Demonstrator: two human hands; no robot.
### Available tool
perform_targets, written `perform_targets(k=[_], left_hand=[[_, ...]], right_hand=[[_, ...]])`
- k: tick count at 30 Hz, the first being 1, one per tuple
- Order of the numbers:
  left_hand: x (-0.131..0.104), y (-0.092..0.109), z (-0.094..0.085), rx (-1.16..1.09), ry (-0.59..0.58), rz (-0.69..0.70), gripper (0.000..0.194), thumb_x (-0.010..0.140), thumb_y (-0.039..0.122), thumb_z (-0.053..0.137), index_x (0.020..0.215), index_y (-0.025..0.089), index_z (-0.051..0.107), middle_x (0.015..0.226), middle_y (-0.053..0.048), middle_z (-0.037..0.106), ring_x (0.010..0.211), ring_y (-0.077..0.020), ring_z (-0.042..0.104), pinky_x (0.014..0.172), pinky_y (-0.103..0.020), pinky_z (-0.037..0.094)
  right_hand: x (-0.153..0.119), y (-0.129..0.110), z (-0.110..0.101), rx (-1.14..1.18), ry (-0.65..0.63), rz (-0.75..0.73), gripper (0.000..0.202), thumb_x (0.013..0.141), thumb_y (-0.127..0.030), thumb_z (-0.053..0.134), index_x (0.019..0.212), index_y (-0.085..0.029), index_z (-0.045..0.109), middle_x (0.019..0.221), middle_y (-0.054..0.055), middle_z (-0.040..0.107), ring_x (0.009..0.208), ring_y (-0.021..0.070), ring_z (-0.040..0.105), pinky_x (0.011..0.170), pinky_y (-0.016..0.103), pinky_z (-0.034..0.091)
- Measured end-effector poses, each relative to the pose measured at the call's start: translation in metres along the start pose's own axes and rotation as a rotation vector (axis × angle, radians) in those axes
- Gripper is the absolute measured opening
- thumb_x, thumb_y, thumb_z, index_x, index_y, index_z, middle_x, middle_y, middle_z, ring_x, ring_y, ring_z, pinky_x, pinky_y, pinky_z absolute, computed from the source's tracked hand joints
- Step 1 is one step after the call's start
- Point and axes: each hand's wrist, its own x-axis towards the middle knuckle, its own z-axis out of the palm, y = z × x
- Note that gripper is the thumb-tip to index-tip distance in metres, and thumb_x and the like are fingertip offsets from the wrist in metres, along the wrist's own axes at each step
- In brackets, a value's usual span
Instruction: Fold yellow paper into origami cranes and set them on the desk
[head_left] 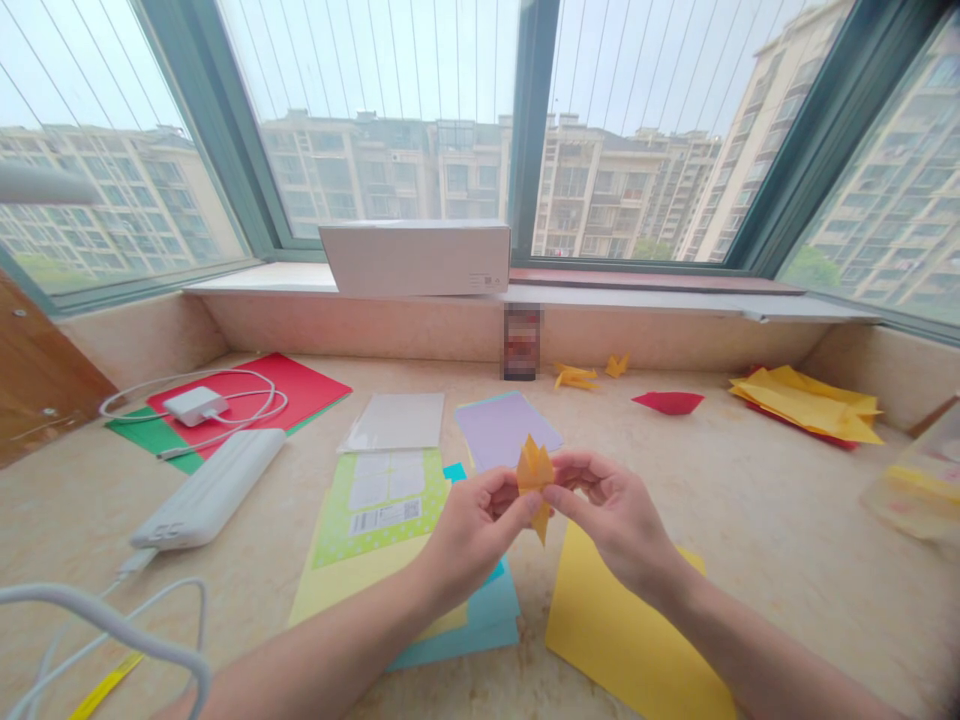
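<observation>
yellow-orange folded paper piece (535, 475) could tear or crease off-line if the thumbs pinch too hard or pull unevenly, prob. at its thin lower point. it's held up btwn l hand (480, 522) & r hand (619, 515), both gripping it w/ thumb & fingers; lilac paper (504, 428) lies just beyond, yellow sheet (607, 620) below r hand.

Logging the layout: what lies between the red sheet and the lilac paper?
White paper pack between the red sheet and lilac paper, seen in the head view.
</observation>
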Motion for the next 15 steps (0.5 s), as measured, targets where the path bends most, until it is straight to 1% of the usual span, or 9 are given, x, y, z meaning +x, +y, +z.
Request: perform_targets(k=[3,6,9,12,15], left_hand=[[0.000,0.000,0.001,-0.002,-0.014,-0.004,0.025,0.083,0.033,0.072,0.097,0.013,0.068,0.091,-0.009,0.073,0.085,-0.0205,0.068,0.077,-0.031,0.052],[0.001,0.002,0.001,-0.037,-0.032,-0.007,0.023,0.086,0.034,0.069,0.094,0.012,0.068,0.087,-0.009,0.072,0.080,-0.0188,0.066,0.073,-0.029,0.051],[0.001,0.004,0.002,-0.084,-0.074,-0.019,0.022,0.086,0.033,0.069,0.094,0.013,0.068,0.086,-0.008,0.071,0.080,-0.0180,0.065,0.074,-0.029,0.050],[0.000,0.007,0.003,-0.062,-0.106,0.002,0.021,0.087,0.033,0.068,0.095,0.014,0.070,0.084,-0.007,0.069,0.079,-0.0175,0.063,0.072,-0.028,0.049],[-0.002,0.007,0.003,-0.036,-0.092,0.033,0.022,0.088,0.034,0.066,0.094,0.014,0.071,0.086,-0.007,0.068,0.080,-0.0177,0.061,0.073,-0.028,0.048]], right_hand=[[-0.001,-0.002,-0.002,-0.011,-0.042,0.002,0.024,0.080,-0.033,0.073,0.101,-0.021,0.069,0.092,0.006,0.072,0.083,0.0194,0.067,0.076,0.035,0.056],[-0.001,-0.007,-0.004,0.031,-0.102,0.023,0.023,0.082,-0.032,0.072,0.102,-0.020,0.071,0.093,0.006,0.073,0.084,0.0200,0.066,0.075,0.035,0.056],[0.001,-0.012,-0.007,0.085,-0.166,0.053,0.026,0.082,-0.033,0.073,0.104,-0.020,0.071,0.090,0.006,0.073,0.080,0.0197,0.066,0.072,0.034,0.056],[0.003,-0.017,-0.008,0.108,-0.228,0.079,0.026,0.081,-0.034,0.074,0.105,-0.022,0.073,0.085,0.004,0.073,0.077,0.0186,0.066,0.072,0.033,0.055],[0.003,-0.020,-0.006,0.124,-0.269,0.089,0.024,0.083,-0.035,0.072,0.104,-0.023,0.074,0.082,0.003,0.073,0.079,0.0187,0.067,0.072,0.032,0.054]])
